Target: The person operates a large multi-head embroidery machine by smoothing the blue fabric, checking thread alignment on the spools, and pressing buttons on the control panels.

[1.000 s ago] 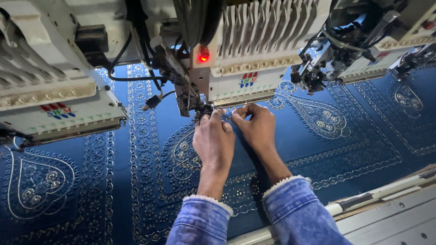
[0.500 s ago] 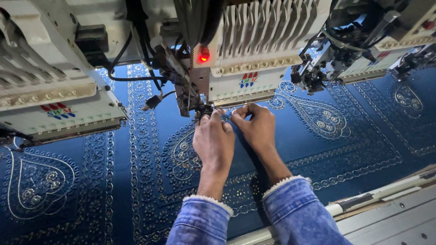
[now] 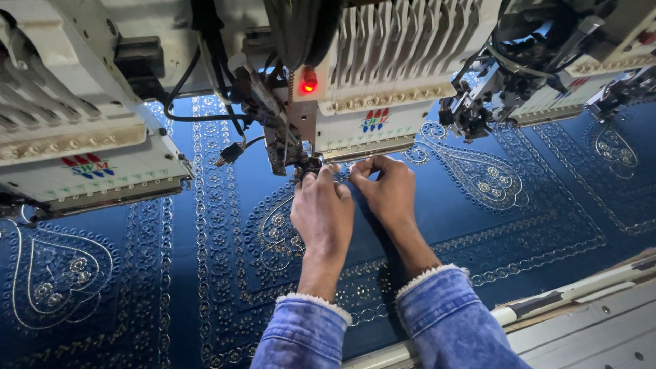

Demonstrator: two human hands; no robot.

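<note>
Under both pinching hands' grip: needle assembly [image 3: 309, 164].

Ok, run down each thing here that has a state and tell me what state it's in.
Left hand: fingers pinched at the needle area under the middle head.
Right hand: fingers pinched beside it, over the cloth.
Red lamp: lit.
Middle embroidery head: raised above the cloth.
Blue cloth: stretched flat, already stitched with patterns.
</note>
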